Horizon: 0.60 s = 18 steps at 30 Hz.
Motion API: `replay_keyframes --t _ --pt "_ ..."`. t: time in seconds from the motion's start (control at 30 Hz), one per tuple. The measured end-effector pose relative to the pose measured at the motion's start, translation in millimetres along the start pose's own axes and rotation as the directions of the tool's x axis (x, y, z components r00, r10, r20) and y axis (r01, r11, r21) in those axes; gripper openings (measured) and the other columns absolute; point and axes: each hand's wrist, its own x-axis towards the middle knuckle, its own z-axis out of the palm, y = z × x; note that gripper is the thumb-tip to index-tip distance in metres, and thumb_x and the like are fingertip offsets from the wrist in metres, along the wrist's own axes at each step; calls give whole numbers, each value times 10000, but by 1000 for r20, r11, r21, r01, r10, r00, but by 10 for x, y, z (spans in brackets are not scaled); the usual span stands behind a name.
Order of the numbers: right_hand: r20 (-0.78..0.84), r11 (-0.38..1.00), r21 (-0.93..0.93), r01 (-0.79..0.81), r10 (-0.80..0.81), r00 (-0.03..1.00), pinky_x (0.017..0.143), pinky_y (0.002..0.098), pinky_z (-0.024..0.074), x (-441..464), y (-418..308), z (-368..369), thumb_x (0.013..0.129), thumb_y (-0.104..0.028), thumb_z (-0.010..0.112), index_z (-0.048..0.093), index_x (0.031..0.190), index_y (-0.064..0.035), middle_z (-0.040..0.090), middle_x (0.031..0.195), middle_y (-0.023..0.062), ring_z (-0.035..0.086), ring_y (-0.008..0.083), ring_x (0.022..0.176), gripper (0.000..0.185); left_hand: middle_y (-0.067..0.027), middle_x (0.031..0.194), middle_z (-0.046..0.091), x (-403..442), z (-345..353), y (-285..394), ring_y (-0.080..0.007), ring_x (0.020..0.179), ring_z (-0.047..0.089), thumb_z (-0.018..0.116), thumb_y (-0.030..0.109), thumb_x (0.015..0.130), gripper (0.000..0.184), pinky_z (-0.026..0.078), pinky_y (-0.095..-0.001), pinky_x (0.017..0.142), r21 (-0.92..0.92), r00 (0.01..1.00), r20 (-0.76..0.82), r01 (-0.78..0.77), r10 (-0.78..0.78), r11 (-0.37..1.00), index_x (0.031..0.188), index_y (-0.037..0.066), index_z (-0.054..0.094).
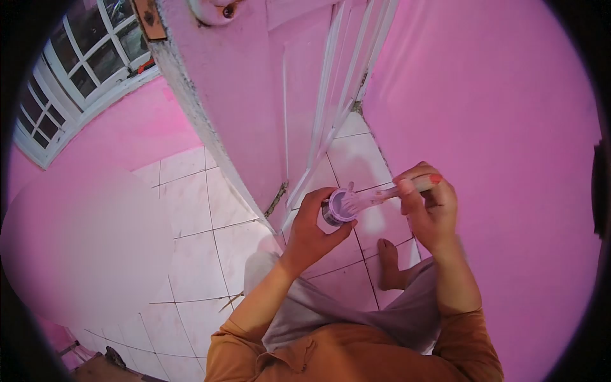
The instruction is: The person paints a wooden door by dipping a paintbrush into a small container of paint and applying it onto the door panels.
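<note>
My left hand (312, 232) is wrapped round a small paint can (331, 215), tilted so that its open top faces up and to the right. Pale paint coats the rim and the inside. In my right hand (428, 207) is a paintbrush (375, 198), gripped by its handle, which has a red patch near the end. The brush points left, and its paint-covered bristles are at the can's mouth. Whether the bristles touch the paint inside, I cannot tell.
A pink panelled door (254, 83) with a worn edge stands ahead. The pink wall (503, 159) rises close on my right. White tiles (191, 204) cover the floor, where a thin stick (230, 300) lies. White-framed windows (95, 54) are at upper left; a blurred patch hides the left side.
</note>
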Motion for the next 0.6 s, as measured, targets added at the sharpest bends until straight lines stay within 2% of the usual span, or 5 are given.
replay_keyframes --t 0.17,0.27,0.4,0.47,0.6 --pt "120 952 -175 251 -233 965 579 256 468 48 89 91 925 -30 699 635 871 -16 679 860 65 591 122 682 85 -125 1190 616 -1 40 1 -247 1095 616 869 135 731 649 486 -357 948 0 1000 12 -11 11 1000 1286 31 548" --pt "159 969 -177 169 -142 977 578 259 470 41 56 123 926 -50 704 632 881 -7 667 843 66 594 126 655 96 -121 1185 618 -8 34 15 -244 1088 612 865 126 730 642 483 -354 946 3 999 18 -38 38 999 1282 35 551" --pt "180 968 -179 176 -144 973 580 266 475 55 113 178 935 -92 707 635 894 -2 654 830 72 602 135 635 122 -118 1183 620 -7 25 -1 -241 1084 611 857 111 729 633 482 -353 946 -3 999 20 -35 35 999 1278 37 550" --pt "203 980 -183 78 -40 978 583 271 477 39 57 233 937 -122 709 639 905 -1 649 829 80 617 149 642 143 -117 1182 621 -8 21 7 -242 1083 612 854 106 730 629 482 -353 945 -5 999 27 -34 34 999 1276 37 550" --pt "238 971 -222 86 -31 971 588 273 479 17 43 247 939 -133 705 641 908 -4 645 824 84 624 156 647 148 -112 1181 620 -28 25 14 -245 1083 613 853 106 732 623 484 -354 940 -15 1000 22 -4 5 1000 1272 37 551"
